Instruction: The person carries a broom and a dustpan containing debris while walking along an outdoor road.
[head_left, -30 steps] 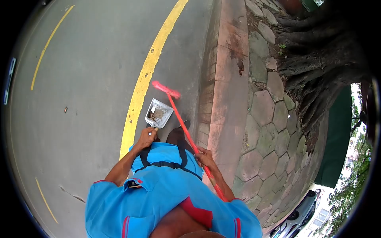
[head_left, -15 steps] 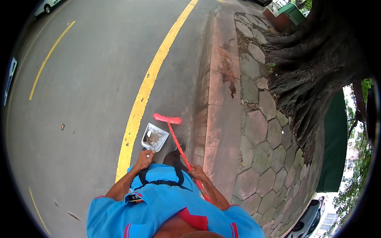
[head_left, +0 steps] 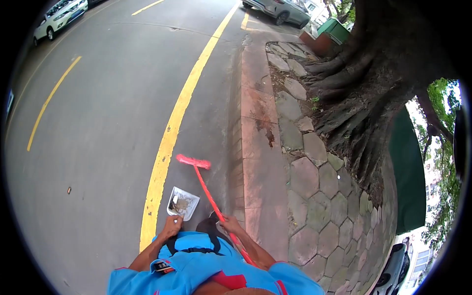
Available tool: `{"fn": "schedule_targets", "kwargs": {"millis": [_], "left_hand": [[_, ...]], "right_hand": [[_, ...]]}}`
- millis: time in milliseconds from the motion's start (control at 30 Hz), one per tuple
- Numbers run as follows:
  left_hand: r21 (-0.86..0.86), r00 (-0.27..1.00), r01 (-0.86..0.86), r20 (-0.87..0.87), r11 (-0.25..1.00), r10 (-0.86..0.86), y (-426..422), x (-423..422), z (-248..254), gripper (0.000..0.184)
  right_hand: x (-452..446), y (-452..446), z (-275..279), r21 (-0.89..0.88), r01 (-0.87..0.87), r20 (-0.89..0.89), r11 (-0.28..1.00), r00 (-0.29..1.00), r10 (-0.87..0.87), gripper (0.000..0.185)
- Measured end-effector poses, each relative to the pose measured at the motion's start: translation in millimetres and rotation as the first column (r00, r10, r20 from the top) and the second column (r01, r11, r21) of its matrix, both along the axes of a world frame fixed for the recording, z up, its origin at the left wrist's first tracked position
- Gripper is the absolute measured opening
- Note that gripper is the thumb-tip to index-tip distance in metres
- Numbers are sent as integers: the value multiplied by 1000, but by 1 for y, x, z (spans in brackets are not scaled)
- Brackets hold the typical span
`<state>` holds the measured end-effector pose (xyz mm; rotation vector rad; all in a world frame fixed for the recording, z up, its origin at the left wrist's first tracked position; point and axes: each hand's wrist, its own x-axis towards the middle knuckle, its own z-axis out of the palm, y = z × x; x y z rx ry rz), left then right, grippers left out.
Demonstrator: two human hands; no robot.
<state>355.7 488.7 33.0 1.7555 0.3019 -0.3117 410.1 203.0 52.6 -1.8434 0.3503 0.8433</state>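
My left hand point(head_left: 172, 225) is closed round the handle end of a white dustpan point(head_left: 191, 212), low in front of me. Dirt and a few scraps point(head_left: 181, 203) lie in the pan. My right hand point(head_left: 231, 224) grips the red handle of a broom point(head_left: 209, 194), which slants from beside my right arm away to the upper left. Its pink-red head point(head_left: 193, 162) is at the road surface, beyond the dustpan and apart from it. The broom's far handle end is hidden by my right forearm.
A yellow line point(head_left: 177, 115) runs along the road to the left. At right are a reddish curb point(head_left: 259, 142), stone paving point(head_left: 305, 182) and a large tree trunk point(head_left: 366, 88). Cars point(head_left: 280, 11) stand ahead. A small brown scrap point(head_left: 69, 190) lies on the road.
My view has tilted up, bringing more of the road and the cars ahead into sight. The broom and dustpan appear lower and further left; both hands keep their hold.
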Motion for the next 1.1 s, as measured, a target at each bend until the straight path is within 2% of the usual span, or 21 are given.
{"fn": "schedule_targets", "kwargs": {"millis": [133,200,233,300,433,500,533,567,633,667,700,800,900,1000,1033,1100], "left_hand": [[14,1000,-7,26,1000,7,2,2,6,40],[-10,999,-36,3,999,36,2,0,0,41],[-5,999,-43,3,999,43,3,-1,-1,41],[1,998,-60,0,998,60,6,-4,-9,41],[-20,997,-59,41,998,59,11,-11,-16,39],[-15,998,-44,54,999,44,12,-8,-13,39],[-17,998,-48,28,999,49,12,-6,-14,38],[-17,999,-53,3,998,53,13,-4,-13,38],[-21,999,-47,2,999,47,14,0,-8,37],[-25,999,-40,-3,999,40,15,-1,-4,36],[2,1000,-21,24,1000,21,15,1,4,42],[11,1000,9,29,1000,-9,15,3,5,38],[19,998,17,65,1000,-18,13,3,-1,36],[18,997,7,71,1000,-8,15,1,-2,37],[17,998,2,66,1000,-3,14,0,0,37],[15,999,-27,27,1000,27,14,0,5,35]], "right_hand": [[49,18,-34,-57,-76,-35,995,997,75,54],[56,22,-42,-137,-183,-43,974,983,179,55],[54,21,-44,-135,-182,-43,974,983,178,55],[45,17,-49,-119,-327,-39,938,945,325,54],[6,2,-20,-104,-347,-109,932,936,336,54],[-19,-9,-19,-203,-377,-13,904,924,382,53],[-34,-18,-29,-203,-377,-15,904,924,382,53],[-49,-28,-43,-118,-339,100,933,931,351,54],[-54,-39,-27,-28,-308,206,951,929,307,55],[-48,-31,27,26,-255,-38,967,966,256,54],[-47,-26,57,64,-187,-282,980,939,198,54],[-50,-27,63,101,-82,-334,992,936,111,52],[-40,-12,64,92,-63,-252,994,964,85,52],[-24,1,23,97,-63,-202,993,976,81,54],[-18,11,25,97,-67,-207,993,975,86,54],[-1,29,28,-75,-184,-91,980,980,177,52]]}}
